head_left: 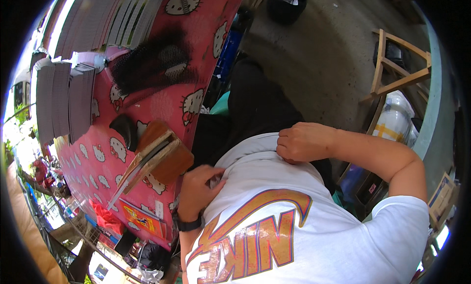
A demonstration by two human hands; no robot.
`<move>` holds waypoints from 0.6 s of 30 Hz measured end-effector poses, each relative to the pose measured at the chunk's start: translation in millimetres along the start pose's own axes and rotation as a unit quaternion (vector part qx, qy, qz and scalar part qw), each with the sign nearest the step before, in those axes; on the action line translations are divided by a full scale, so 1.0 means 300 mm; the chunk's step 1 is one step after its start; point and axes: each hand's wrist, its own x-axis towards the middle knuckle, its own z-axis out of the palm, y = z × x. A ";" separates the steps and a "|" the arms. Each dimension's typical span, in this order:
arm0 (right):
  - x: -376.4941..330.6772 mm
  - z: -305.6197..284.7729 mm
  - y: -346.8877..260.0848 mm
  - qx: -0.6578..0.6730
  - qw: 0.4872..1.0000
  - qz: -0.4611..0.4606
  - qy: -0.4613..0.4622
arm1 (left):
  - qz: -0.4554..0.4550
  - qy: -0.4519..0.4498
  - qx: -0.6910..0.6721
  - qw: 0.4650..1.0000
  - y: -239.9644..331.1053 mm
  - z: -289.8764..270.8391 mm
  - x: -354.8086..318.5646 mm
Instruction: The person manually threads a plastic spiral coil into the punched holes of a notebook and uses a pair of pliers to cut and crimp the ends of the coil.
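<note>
Both hands are at the lower part of the white T-shirt [338, 230] I wear. My right hand [303, 141] is closed at its hem, over my dark trousers [260, 97], and the fingertips are partly hidden. On the other side, my left hand [197, 189], with a black watch [189, 223] on the wrist, has its fingers curled in a pinch on the shirt's cloth. Close to that hand, a brown wooden block [172, 160] with a slot lies on the pink table [105, 173]. Beside the block sits a black rounded object [124, 131].
Thick paper stacks [54, 100] and a heap of black spiral binding coils [152, 63] cover the table's far part. An orange-covered notebook [142, 220] lies nearer. To the right are a wooden frame [402, 80] and a wrapped white bundle [394, 114]; a black bin [288, 6] stands ahead.
</note>
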 end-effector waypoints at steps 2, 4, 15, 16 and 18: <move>0.011 -0.009 0.001 -0.006 1.000 -0.008 -0.015 | 0.058 0.027 0.038 0.997 0.041 0.020 0.064; 0.020 -0.014 0.000 -0.028 0.999 -0.047 -0.001 | 0.092 0.029 0.061 0.993 0.049 0.030 0.089; 0.161 -0.015 -0.038 -0.034 0.989 -0.142 0.020 | -0.049 0.021 -0.089 0.995 0.026 -0.031 -0.083; 0.179 -0.015 -0.042 -0.027 0.987 -0.159 0.021 | -0.047 0.021 -0.090 0.995 0.025 -0.015 -0.073; 0.217 -0.025 -0.055 -0.027 0.986 -0.165 -0.004 | -0.034 0.047 -0.068 0.996 0.049 0.015 -0.036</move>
